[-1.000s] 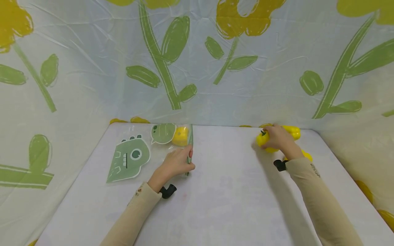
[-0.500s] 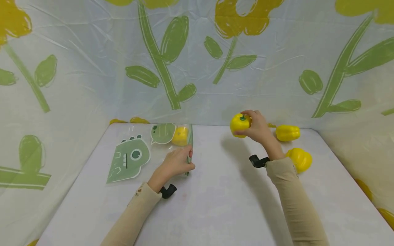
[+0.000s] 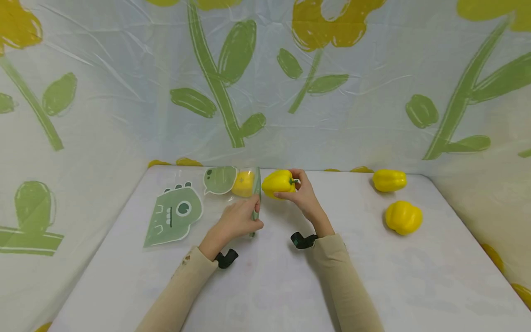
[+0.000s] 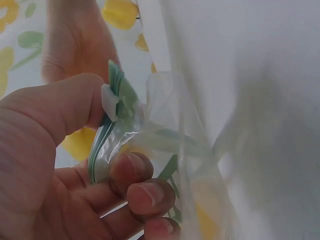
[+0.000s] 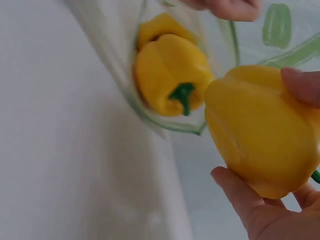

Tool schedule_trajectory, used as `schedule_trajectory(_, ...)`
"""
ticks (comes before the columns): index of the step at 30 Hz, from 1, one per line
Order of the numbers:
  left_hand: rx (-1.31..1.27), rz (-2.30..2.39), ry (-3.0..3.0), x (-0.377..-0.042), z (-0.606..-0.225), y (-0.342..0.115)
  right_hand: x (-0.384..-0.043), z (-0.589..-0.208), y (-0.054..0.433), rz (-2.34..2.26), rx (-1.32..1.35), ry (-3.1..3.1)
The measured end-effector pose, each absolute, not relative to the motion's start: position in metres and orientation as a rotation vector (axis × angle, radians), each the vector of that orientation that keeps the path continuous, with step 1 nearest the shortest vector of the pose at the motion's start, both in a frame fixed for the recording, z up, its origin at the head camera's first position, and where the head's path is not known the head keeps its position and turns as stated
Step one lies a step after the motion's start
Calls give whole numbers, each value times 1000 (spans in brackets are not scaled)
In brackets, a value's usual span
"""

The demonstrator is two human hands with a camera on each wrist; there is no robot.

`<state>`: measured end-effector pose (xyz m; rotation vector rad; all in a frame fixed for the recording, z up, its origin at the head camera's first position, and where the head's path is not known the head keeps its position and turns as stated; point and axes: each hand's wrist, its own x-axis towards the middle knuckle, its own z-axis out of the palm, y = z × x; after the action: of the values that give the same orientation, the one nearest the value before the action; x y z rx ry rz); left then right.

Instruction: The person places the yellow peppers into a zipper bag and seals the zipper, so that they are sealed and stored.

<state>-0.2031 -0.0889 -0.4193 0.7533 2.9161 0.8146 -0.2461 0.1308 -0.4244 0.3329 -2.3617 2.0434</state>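
Observation:
My left hand [image 3: 236,219] pinches the green-edged mouth of a clear zip bag [image 3: 174,216] printed with green cartoon monsters. A yellow bell pepper [image 5: 172,70] with a green stem lies inside, and another yellow piece shows behind it in the right wrist view. Thumb and fingers of my right hand [image 3: 304,196] grip a second yellow bell pepper [image 3: 277,182] right beside the bag's mouth, its stem turned toward the palm. Up close in the left wrist view, the bag's green rim [image 4: 117,92] is between the left thumb and fingers.
Two more yellow peppers, an elongated one [image 3: 389,180] and a rounder one [image 3: 404,217], lie at the right of the white table [image 3: 265,281]. A flower-printed sheet [image 3: 365,110] rises behind the table and along its sides.
My right hand has picked up the bell pepper from the group on the right and carried it left to the bag's mouth. The left hand has stayed put on the bag.

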Motion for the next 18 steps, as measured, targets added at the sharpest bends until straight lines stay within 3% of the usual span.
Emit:
schedule_trajectory(10,715,817,2901,-200,-416,-87,-247,-458,111,2173,405,-2484)
schedule_trajectory(18,719,833,2881,-201,-418,-87,-243,-465,96,2021,547,-2518)
